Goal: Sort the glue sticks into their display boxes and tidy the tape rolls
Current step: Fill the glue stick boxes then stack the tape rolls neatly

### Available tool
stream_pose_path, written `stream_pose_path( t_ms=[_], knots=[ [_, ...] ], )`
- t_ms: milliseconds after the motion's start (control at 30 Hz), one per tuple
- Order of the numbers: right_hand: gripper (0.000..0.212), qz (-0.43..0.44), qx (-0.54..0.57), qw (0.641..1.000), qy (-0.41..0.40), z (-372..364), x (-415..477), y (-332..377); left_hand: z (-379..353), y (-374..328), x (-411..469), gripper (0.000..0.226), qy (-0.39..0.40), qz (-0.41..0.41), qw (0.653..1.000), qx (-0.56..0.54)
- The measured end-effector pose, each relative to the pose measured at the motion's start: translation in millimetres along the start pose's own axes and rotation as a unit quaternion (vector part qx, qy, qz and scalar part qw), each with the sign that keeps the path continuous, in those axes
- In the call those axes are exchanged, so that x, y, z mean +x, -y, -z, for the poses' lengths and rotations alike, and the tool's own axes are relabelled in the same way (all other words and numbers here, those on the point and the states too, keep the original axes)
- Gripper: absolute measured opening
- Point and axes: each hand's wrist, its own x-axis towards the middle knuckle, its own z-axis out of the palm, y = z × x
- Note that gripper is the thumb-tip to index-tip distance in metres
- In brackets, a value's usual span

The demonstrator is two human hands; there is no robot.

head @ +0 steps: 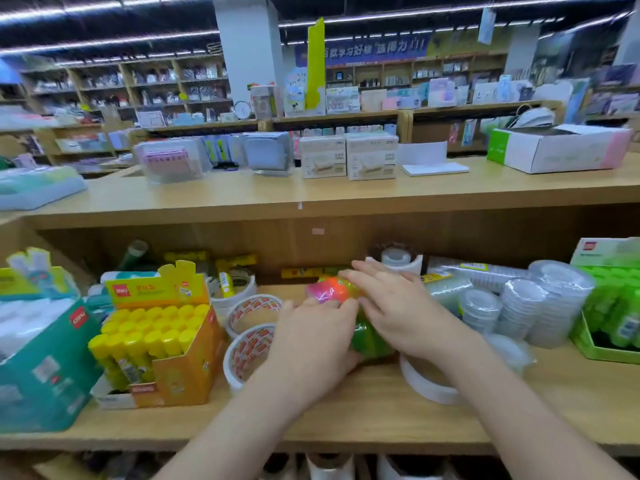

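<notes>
A stack of coloured tape rolls (349,306) is lying on its side mid-shelf (346,417), both hands closing around it: left hand (311,344) gripping its near end, right hand (394,306) pressing on top. Printed tape rolls (249,327) are sitting just left, beside the yellow glue-stick display box (173,344).

Both my hands are on a stack of coloured tape rolls (349,306) lying on the wooden shelf (346,410): my left hand (311,344) cups its near green end, my right hand (391,303) rests across the top. Left of them, an orange display box (187,368) holds yellow-capped glue sticks (152,330).
</notes>
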Motion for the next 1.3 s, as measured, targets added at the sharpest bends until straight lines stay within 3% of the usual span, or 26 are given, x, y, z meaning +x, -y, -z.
stream_pose_path(
  t_ms=[67,167,233,367,467,567,667,900,1067,1300],
  knots=[
    [0.043,0.005,-0.008,0.999,0.041,0.4,4.8,2.0,4.5,4.5,-3.4,0.043,0.014,-0.002,0.999,-0.044],
    [0.037,0.015,-0.019,0.999,0.049,-0.4,5.8,2.9,14.7,21.6,2.6,0.032,-0.014,0.031,0.978,-0.206],
    [0.034,0.012,-0.032,0.999,0.037,1.1,3.0,3.1,15.9,39.3,21.9,0.028,-0.043,0.082,0.972,-0.214],
    [0.031,0.006,-0.030,0.999,0.017,4.5,-2.2,3.0,0.1,69.0,75.7,0.036,0.053,0.136,0.972,-0.186],
    [0.031,0.006,-0.004,1.000,0.001,5.6,-1.7,-1.3,-12.0,75.2,109.2,0.037,0.125,0.096,0.968,-0.193],
    [0.033,0.006,0.014,1.000,-0.010,8.1,1.4,-8.2,-20.6,72.4,129.3,0.056,0.176,0.032,0.964,-0.195],
    [0.036,0.000,0.026,0.999,-0.020,10.2,5.6,-14.2,-28.8,71.5,140.4,0.055,0.199,-0.011,0.968,-0.153],
    [0.044,-0.021,0.002,1.000,0.003,10.1,13.6,-15.4,-44.1,77.3,140.0,0.012,0.211,-0.055,0.975,-0.040],
    [0.045,-0.036,0.016,0.999,0.002,14.8,23.9,-8.6,-33.2,84.7,125.4,0.024,0.203,-0.047,0.977,0.039],
    [0.042,-0.024,0.127,0.992,-0.007,17.3,58.0,2.6,27.8,86.7,80.4,0.039,0.153,0.061,0.978,0.131]
  ],
)
